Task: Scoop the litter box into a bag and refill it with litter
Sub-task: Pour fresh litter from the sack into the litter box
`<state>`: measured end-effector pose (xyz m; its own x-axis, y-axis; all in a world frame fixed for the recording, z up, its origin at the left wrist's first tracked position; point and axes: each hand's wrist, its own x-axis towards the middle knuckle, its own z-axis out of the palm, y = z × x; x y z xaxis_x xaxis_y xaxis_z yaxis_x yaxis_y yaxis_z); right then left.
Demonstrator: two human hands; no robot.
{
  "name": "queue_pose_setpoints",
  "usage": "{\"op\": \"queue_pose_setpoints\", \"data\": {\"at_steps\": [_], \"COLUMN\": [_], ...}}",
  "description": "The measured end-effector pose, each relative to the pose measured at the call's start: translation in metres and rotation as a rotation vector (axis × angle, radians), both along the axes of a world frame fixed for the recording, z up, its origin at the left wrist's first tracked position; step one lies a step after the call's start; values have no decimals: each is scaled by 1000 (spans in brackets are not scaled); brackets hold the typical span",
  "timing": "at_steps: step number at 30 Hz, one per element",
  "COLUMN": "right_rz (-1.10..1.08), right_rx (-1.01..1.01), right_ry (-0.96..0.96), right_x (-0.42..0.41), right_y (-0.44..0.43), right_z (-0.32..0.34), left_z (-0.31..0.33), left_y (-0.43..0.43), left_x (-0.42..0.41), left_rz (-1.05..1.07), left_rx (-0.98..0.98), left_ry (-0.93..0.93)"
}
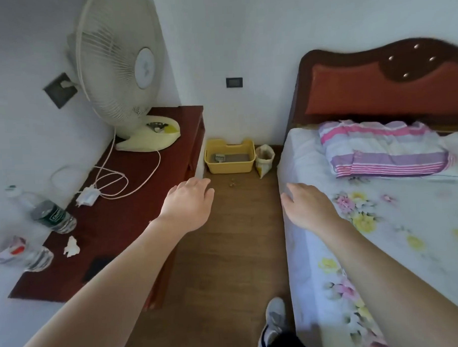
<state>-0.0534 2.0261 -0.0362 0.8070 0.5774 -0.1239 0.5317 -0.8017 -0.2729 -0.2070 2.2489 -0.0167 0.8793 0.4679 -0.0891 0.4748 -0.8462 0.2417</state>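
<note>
A yellow litter box (pixel 230 166) stands on the floor against the far wall, between the side table and the bed. Grey litter covers its bottom, and a small grey scoop (pixel 218 157) lies in its left end. Just right of it sits an open pale litter bag (pixel 264 160). My left hand (pixel 188 203) and my right hand (pixel 306 204) are stretched forward, palms down, well short of the box. Both hold nothing, with fingers loosely apart.
A dark red side table (pixel 119 204) on the left carries a white fan (pixel 123 73), a cable with charger (pixel 88 196), bottles (pixel 51 215) and a crumpled tissue (pixel 71 247). The bed (pixel 382 232) fills the right. A few crumbs (pixel 232 183) lie on the wood floor. My shoe (pixel 275 318) shows below.
</note>
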Motion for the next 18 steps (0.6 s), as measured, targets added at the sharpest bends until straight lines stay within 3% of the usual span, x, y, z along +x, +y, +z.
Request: {"op": "queue_pose_setpoints", "data": {"at_steps": [18], "right_rz": [178], "right_rx": [76], "right_ry": [-6], "right_x": [271], "right_y": [114], "right_z": [17], "left_z": [14], "left_y": [81], "left_x": [250], "left_rz": [121], "left_rx": [-42], "left_ry": [-36]}}
